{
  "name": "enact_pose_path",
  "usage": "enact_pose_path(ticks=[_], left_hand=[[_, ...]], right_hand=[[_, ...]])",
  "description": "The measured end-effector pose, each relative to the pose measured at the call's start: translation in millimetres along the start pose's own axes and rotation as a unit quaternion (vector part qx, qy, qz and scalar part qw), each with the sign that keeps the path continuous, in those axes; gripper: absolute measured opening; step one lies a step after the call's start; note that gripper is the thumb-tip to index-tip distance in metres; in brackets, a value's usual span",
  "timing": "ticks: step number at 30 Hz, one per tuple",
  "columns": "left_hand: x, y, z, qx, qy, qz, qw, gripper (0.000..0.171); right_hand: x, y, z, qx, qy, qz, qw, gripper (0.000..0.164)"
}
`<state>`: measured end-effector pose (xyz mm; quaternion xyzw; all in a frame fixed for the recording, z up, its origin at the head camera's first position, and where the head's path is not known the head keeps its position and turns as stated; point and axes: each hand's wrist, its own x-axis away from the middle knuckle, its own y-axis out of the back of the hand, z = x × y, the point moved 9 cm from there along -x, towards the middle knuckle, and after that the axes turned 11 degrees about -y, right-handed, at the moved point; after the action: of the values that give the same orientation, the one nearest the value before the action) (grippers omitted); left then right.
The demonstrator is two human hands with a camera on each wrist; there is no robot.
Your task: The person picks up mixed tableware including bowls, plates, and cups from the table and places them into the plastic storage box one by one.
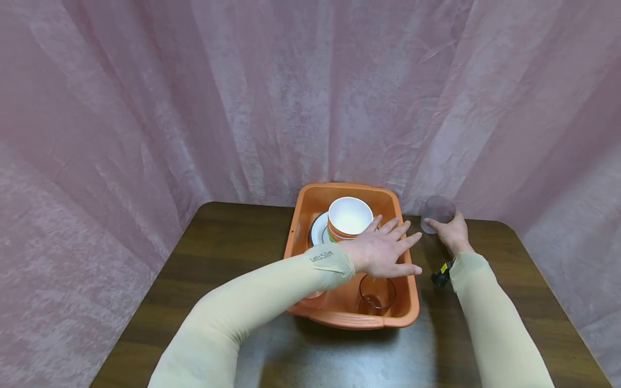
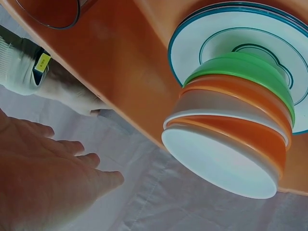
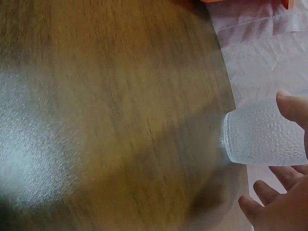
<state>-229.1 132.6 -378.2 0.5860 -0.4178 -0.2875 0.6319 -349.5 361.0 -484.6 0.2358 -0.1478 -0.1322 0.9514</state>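
Note:
At the back right of the table, my right hand (image 1: pixel 453 233) has its thumb and fingers around a clear textured glass (image 1: pixel 437 210). In the right wrist view, the thumb lies over one side of the glass (image 3: pixel 264 134) and the fingers are at the other, the outer ones spread. My left hand (image 1: pixel 383 252) is held with fingers spread above an orange basin (image 1: pixel 342 319), empty. Beside it in the basin is a stack of bowls (image 2: pixel 226 139), white, orange and green, on white plates (image 2: pixel 192 53) with dark teal rims. A clear drinking glass (image 1: pixel 377 293) stands near the basin's front right corner.
The basin sits on a dark wooden table (image 1: pixel 233 253) in front of a pink curtain (image 1: pixel 271 108). A black device with a yellow label (image 1: pixel 441 275) is on my right wrist. Part of the basin is hidden by my left sleeve (image 1: pixel 262 291).

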Motion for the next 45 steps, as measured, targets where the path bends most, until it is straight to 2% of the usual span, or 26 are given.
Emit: enact_pose_path(ticks=[3,7,15,22,27,36,45], left_hand=[[1.2,-1.2,1.4,0.001,0.0,0.0,1.0,0.082],[3.0,-2.5,2.9,-0.001,0.0,-0.003,1.0,0.082],[3.3,-4.0,3.6,-0.001,-0.001,-0.01,0.9999,0.081],[6.5,-4.6,-3.4,-0.017,-0.007,-0.012,0.9998,0.081],[10.1,-5.2,-15.2,-0.028,-0.024,-0.01,0.9993,0.081],[25.4,-5.0,-45.5,-0.007,-0.058,-0.001,0.9983,0.081],[46.2,-5.9,-70.8,-0.014,-0.101,-0.02,0.9946,0.081]], right_hand=[[1,0,-3,0.023,-0.009,0.001,1.0,0.104],[9,0,-5,0.045,0.007,0.01,0.999,0.105],[33,10,-21,0.113,0.014,0.046,0.992,0.104],[54,24,-35,0.118,0.02,0.057,0.991,0.104],[74,31,-38,0.112,0.037,0.064,0.991,0.102],[102,41,-49,0.142,0.062,0.071,0.985,0.095],[123,48,-59,0.158,0.076,0.073,0.982,0.089]])
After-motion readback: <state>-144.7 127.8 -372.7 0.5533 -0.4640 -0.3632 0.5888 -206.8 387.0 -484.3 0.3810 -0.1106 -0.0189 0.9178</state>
